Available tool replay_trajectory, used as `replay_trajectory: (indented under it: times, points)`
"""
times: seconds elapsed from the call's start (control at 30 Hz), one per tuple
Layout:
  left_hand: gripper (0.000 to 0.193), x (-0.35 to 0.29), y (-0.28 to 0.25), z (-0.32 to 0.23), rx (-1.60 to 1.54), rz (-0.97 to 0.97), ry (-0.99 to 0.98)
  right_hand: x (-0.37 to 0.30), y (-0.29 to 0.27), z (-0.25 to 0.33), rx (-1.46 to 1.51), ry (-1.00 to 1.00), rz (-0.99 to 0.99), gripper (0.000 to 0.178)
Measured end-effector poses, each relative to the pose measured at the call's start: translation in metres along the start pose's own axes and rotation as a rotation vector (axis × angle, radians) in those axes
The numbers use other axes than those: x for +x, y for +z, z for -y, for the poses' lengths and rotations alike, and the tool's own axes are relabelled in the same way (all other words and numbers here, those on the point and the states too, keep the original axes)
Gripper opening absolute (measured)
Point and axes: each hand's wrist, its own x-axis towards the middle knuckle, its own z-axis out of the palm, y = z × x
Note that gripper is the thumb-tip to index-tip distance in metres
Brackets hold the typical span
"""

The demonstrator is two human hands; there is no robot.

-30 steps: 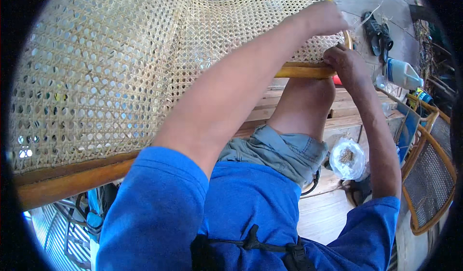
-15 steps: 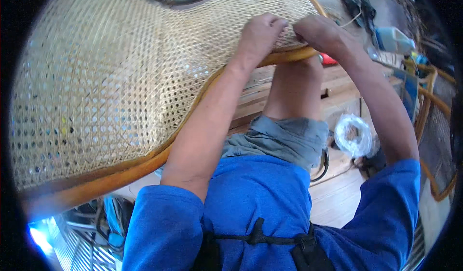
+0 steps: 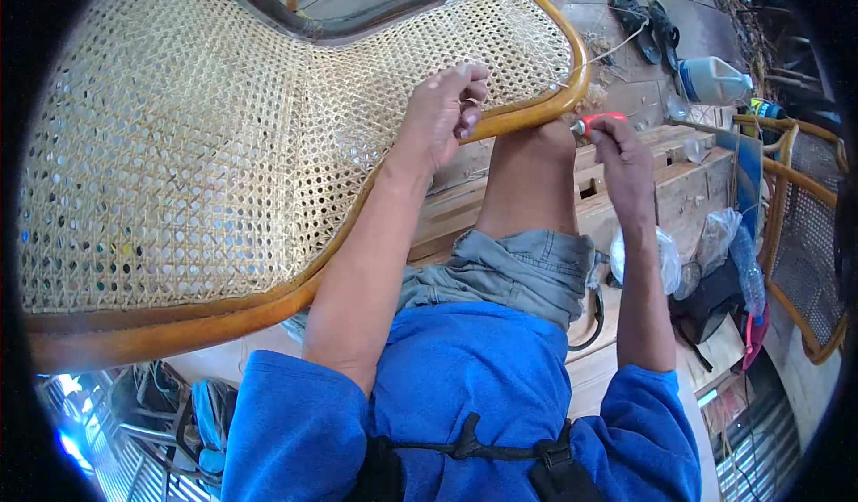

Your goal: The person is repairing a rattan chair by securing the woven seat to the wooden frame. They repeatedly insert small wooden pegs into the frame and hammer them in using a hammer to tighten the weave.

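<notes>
A pale woven cane panel (image 3: 259, 145) in a bent brown rattan frame (image 3: 500, 125) spans the left and top of the view. My left hand (image 3: 447, 104) hovers over the webbing near the frame's near edge, fingers loosely curled and apart, with nothing visible in them. Beyond the frame's right corner, my right hand (image 3: 618, 149) has its fingers closed on the red handle of a small hand tool (image 3: 601, 120). The tool's metal end points toward my knee; its tip cannot be made out. A loose cane strand (image 3: 617, 48) sticks out past the frame corner.
A wooden bench (image 3: 666, 158) lies below my leg. To the right are a clear plastic bag (image 3: 715, 238), a plastic bottle (image 3: 746, 270) and another rattan frame (image 3: 786, 207). Black sandals (image 3: 648, 24) and a whitish jug (image 3: 715, 80) are farther back.
My right hand has left the webbing and come down to the right, closing on the red-handled tool. My left hand has shifted slightly left and lower, its fingers loosening.
</notes>
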Motion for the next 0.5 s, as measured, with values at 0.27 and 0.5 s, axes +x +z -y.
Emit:
replay_trajectory:
  times: [0.27, 0.5]
  points:
    - [0.062, -0.009, 0.005, 0.000, -0.427, 0.343, -0.169, 0.005, 0.034, 0.042, 0.079, -0.189, -0.034, 0.016]
    - [0.087, -0.005, 0.001, 0.007, -0.587, 0.562, -0.228, 0.013, 0.048, 0.062, -0.034, -0.322, -0.002, 0.018]
